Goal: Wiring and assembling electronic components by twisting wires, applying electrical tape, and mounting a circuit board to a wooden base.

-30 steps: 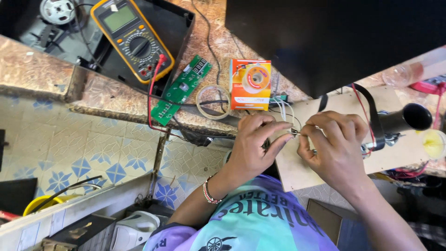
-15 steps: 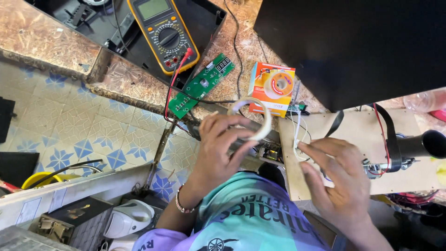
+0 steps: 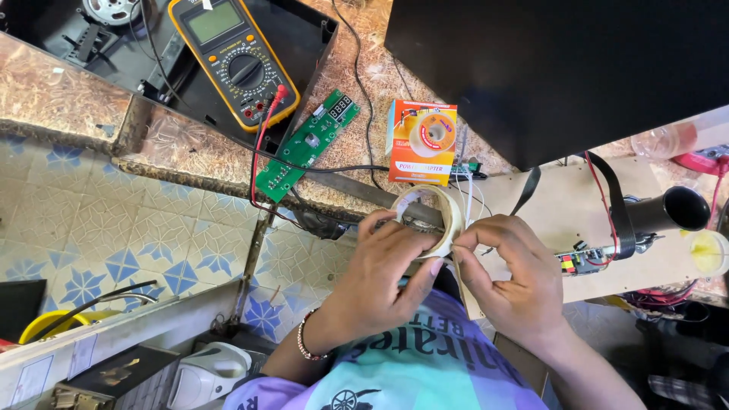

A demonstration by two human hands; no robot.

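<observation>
A patterned tiled floor (image 3: 83, 228) is seen at the far left, with a yellow round object (image 3: 34, 326) partly hidden at the lower left edge. A yellow multimeter (image 3: 231, 61) is laid on a black tray (image 3: 304, 30) at the upper left of the stone-topped bench (image 3: 61, 99); a red lead (image 3: 258, 152) is plugged into its lower end and trails over the bench edge. Just right of it, a green circuit board (image 3: 306, 144) is laid at a slant, crossed by a black cable (image 3: 334, 168). Further right, an orange and white box (image 3: 422, 144) with a spool showing in its window is stood on the bench, near the edge. Below the box, a roll of pale tape (image 3: 444, 216) is held upright, just off the bench edge and above the lap. The left hand (image 3: 380, 281) is wrapped about the roll from below, its grip clamped on the roll, with a bead bracelet (image 3: 302, 345) worn at the wrist. The right hand (image 3: 516, 281) is set touching the roll's right side, thumb and forefinger pinched together on the tape's edge. A large black panel (image 3: 562, 68) fills the upper right. A pale wooden board (image 3: 569, 220) lies beyond the right hand, carrying a small wired part (image 3: 581, 262) and a black tube (image 3: 668, 212). A purple and teal shirt (image 3: 410, 372) is seen at the bottom.
</observation>
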